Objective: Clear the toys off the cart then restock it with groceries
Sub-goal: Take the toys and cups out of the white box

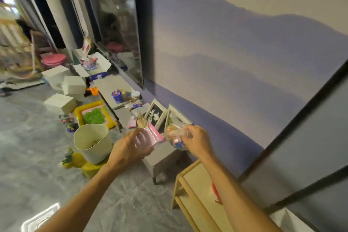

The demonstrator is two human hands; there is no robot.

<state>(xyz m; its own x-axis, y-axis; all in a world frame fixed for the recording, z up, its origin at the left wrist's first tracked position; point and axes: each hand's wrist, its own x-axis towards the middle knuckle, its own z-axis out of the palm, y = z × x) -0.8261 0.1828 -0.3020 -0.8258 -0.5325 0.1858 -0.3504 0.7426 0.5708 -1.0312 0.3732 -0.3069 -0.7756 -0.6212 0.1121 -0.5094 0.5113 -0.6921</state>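
**Desk:** What are the hands doing?

**Photographer:** The left hand (pixel 130 149) grips a pink zip pouch (pixel 152 136) with wooden sticks (pixel 142 120) poking out of its top. The right hand (pixel 197 140) pinches a clear plastic bag (pixel 174 137) of small colourful pieces. Both are held in the air just beside each other, over the near end of a low grey console (pixel 113 88).

**Desk:** What crowds that spot?

**Photographer:** Two white picture frames (pixel 156 115) lean on the wall right behind the pouch. Farther along the console stand a blue cup (pixel 116 96) and a small jar (pixel 135 95). On the floor to the left are a white bucket (pixel 92 141) on top of a yellow toy (pixel 75 160), a yellow tray (pixel 77 114) of green filling, and white boxes (pixel 73 84).

**Desk:** And the room?

**Photographer:** Grey marbled tile floor (pixel 28 137), a lavender mountain mural (pixel 226 62), a dark television (pixel 116 24) above the console. A light wooden shelf unit (pixel 195 184) stands under the right forearm, with a red item (pixel 215 192) on it.
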